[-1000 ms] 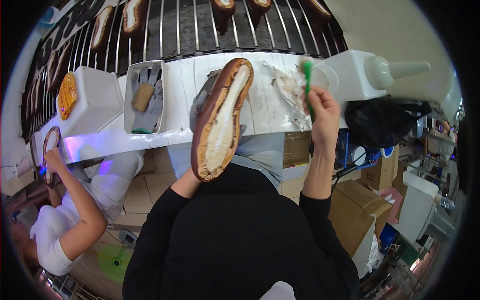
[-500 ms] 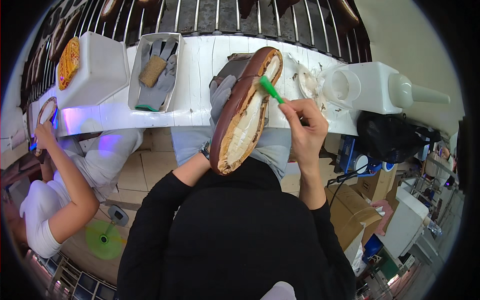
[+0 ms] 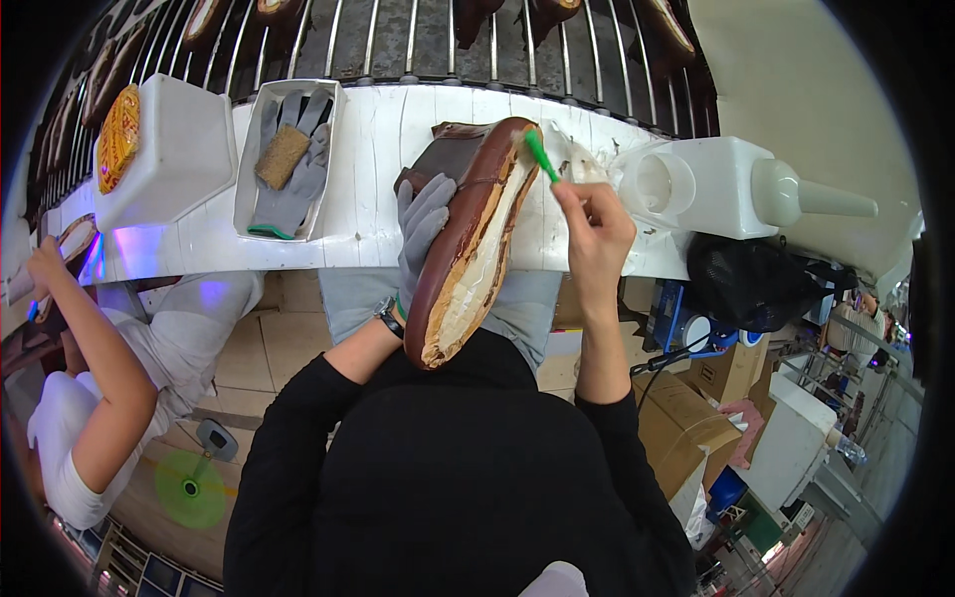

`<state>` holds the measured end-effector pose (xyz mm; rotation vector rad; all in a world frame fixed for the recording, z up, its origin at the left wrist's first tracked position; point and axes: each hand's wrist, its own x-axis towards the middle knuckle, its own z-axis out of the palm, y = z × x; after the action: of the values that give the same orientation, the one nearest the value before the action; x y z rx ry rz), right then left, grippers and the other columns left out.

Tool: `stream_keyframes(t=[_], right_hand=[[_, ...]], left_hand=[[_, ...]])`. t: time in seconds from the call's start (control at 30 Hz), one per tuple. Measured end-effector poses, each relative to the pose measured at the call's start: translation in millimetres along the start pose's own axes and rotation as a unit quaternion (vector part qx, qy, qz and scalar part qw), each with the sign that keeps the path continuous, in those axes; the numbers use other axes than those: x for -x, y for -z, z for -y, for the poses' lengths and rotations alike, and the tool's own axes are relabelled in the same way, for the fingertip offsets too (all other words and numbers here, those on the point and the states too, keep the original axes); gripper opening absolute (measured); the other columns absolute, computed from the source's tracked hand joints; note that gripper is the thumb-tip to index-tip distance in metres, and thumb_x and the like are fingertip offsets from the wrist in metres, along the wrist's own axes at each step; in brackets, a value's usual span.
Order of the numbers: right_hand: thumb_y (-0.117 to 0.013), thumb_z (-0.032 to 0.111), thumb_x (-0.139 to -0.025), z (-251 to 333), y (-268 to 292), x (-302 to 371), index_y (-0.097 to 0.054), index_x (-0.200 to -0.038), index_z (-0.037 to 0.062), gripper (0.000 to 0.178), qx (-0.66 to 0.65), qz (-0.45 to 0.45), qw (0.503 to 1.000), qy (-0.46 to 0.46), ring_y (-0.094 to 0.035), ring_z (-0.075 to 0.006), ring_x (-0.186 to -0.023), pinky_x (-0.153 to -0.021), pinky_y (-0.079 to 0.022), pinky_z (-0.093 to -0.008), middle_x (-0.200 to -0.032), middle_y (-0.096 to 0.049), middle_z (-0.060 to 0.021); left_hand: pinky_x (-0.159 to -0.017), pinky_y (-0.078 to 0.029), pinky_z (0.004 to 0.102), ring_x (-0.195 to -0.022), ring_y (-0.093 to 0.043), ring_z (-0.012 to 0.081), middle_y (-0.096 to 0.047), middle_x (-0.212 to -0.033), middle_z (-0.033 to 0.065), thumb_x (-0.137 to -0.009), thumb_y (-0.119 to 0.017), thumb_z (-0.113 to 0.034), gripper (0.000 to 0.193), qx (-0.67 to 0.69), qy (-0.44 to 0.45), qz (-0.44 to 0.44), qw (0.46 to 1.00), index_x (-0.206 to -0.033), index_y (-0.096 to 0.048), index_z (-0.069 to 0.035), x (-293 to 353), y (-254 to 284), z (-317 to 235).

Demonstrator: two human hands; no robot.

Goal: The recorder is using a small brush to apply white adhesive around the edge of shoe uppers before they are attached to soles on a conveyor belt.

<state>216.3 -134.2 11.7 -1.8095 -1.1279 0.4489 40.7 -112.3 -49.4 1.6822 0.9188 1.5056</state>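
A brown leather shoe upper (image 3: 445,261), its pale underside turned up to the right, slants over the front edge of the white table. My left hand (image 3: 426,221), in a grey glove, is closed round its left side; part of the hand is hidden behind the shoe. Between the fingertips of my bare right hand (image 3: 600,227) is a green-handled brush (image 3: 540,154). Its bristles touch the underside rim near the shoe's far end. Beneath the shoe on the table lies a dark block-like piece (image 3: 450,159).
A white box with grey gloves and a sponge block (image 3: 283,156) stands left. Beside it is a white container (image 3: 164,149) with a yellow packet. To the right lie a clear cup (image 3: 657,189) and white bottle (image 3: 736,184). Behind runs a roller rack (image 3: 408,45); a co-worker (image 3: 99,398) sits left.
My right hand has moved the brush from the middle of the underside rim to the shoe's far end. The shoe has shifted slightly left and nearer to me in the picture.
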Motion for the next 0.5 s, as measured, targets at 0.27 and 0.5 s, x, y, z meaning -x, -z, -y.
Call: stream_keyframes(t=[0.27,0.5], right_hand=[[-0.076,0.01,-0.084,1.4,15.3,1.3,-0.073,-0.083,0.0004,0.01,-0.029,0.069,0.997,0.029,-0.044,-0.0079,-0.056,-0.05,-0.033,-0.0258,-0.071,-0.063,-0.0044],[-0.074,0.01,-0.089,-3.7,4.2,-12.3,-0.07,-0.082,-0.0024,0.015,-0.004,0.014,1.0,-0.004,-0.034,-0.0006,-0.054,-0.047,-0.022,-0.0215,-0.06,-0.047,0.007]], left_hand=[[-0.118,-0.017,0.0595,-0.133,-0.048,0.036,-0.049,-0.142,0.017,-0.079,-0.08,-0.018,0.072,-0.057,-0.151,0.027,0.987,-0.137,-0.037,-0.012,4.1,7.2,32.3],[-0.118,-0.017,0.0587,-0.134,-0.047,0.0344,-0.048,-0.142,0.0163,-0.079,-0.08,-0.017,0.072,-0.059,-0.148,0.022,0.987,-0.136,-0.037,-0.012,10.6,3.3,37.9]])
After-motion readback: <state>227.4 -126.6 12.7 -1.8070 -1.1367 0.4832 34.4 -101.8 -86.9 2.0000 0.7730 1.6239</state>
